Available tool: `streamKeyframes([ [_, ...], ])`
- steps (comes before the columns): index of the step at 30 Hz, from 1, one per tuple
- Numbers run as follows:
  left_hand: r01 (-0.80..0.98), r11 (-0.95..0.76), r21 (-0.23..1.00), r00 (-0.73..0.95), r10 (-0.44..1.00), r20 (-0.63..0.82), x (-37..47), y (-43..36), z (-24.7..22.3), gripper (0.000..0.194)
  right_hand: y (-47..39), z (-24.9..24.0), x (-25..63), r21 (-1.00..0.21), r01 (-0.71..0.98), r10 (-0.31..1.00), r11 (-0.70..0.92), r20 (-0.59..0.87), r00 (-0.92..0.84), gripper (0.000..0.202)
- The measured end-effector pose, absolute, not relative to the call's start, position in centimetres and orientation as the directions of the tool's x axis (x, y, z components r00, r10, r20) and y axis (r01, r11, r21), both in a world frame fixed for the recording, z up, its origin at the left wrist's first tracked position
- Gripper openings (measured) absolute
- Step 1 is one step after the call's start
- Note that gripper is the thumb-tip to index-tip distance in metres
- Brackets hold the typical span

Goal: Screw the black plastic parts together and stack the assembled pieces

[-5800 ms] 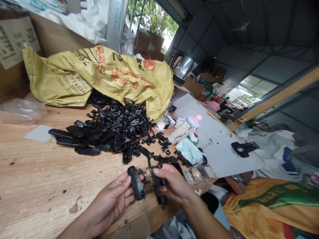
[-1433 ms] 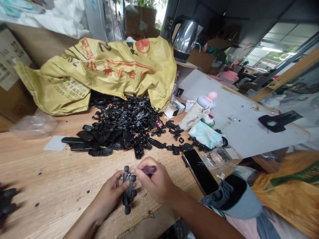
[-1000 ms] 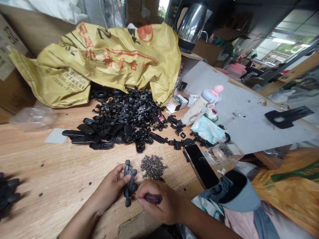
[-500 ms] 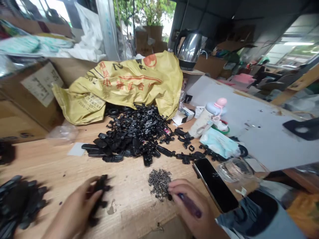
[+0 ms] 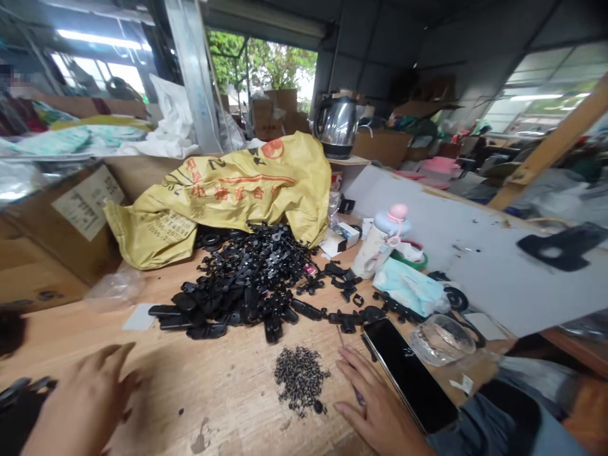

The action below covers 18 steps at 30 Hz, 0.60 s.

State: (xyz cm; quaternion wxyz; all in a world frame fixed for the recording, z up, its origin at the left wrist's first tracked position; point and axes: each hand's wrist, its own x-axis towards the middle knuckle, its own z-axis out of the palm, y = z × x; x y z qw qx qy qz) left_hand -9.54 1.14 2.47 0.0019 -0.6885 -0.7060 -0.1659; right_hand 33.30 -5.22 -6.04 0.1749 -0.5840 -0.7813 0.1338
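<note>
My left hand (image 5: 83, 399) is over the left side of the table, fingers stretched out and slightly blurred. It is beside a pile of black plastic parts (image 5: 21, 405); a small dark bit shows under its thumb side, too hidden to name. My right hand (image 5: 375, 399) rests low on the table with a screwdriver (image 5: 360, 397) held loosely. The purple handle shows between thumb and fingers, and the thin shaft points away from me. Just left of that hand lies a heap of small dark screws (image 5: 299, 377), with a round black piece (image 5: 318, 406) at its near edge.
A large heap of black plastic parts (image 5: 247, 278) spreads before a yellow woven sack (image 5: 247, 180). A phone (image 5: 411, 373) lies close to my right hand. Further right are a bottle (image 5: 373, 250), a light-blue packet (image 5: 411, 285) and a clear plastic bowl (image 5: 441, 340). A cardboard box (image 5: 61, 247) stands left.
My left hand has moved left toward the side pile, and the black part it held no longer shows in its fingers. My right hand has drawn back from the screws, its fingers spreading. The view has tilted up.
</note>
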Motion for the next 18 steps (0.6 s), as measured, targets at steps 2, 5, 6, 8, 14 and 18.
streamKeyframes([
  [2,0.951,-0.192,0.241,0.114,0.946,0.303,-5.1,3.5,2.7,0.035,-5.3,-6.0,33.3,-0.425,0.864,0.963,0.268,0.135,-0.232,0.047],
  [5,0.877,-0.349,0.331,0.250,0.919,0.306,2.2,6.1,2.7,0.038,-5.4,-6.1,33.3,-0.441,0.859,0.962,0.259,0.201,-0.187,0.043],
  [6,0.864,-0.374,0.338,0.276,0.912,0.305,4.5,6.7,2.7,0.037,-5.4,-6.2,33.3,-0.447,0.855,0.958,0.263,0.227,-0.175,0.041],
  [8,0.854,-0.388,0.346,0.289,0.908,0.304,8.2,7.6,2.7,0.038,-5.4,-6.2,33.3,-0.460,0.844,0.948,0.274,0.274,-0.159,0.038],
  [14,0.831,-0.284,0.479,0.199,0.955,0.221,12.2,9.6,3.4,0.034,-5.2,-5.5,33.1,-0.491,0.821,0.931,0.293,0.343,-0.127,0.029],
  [18,0.700,-0.177,0.692,0.124,0.984,0.126,10.9,10.5,3.9,0.044,-5.1,-5.4,33.1,-0.481,0.820,0.920,0.311,0.369,-0.133,0.027],
])
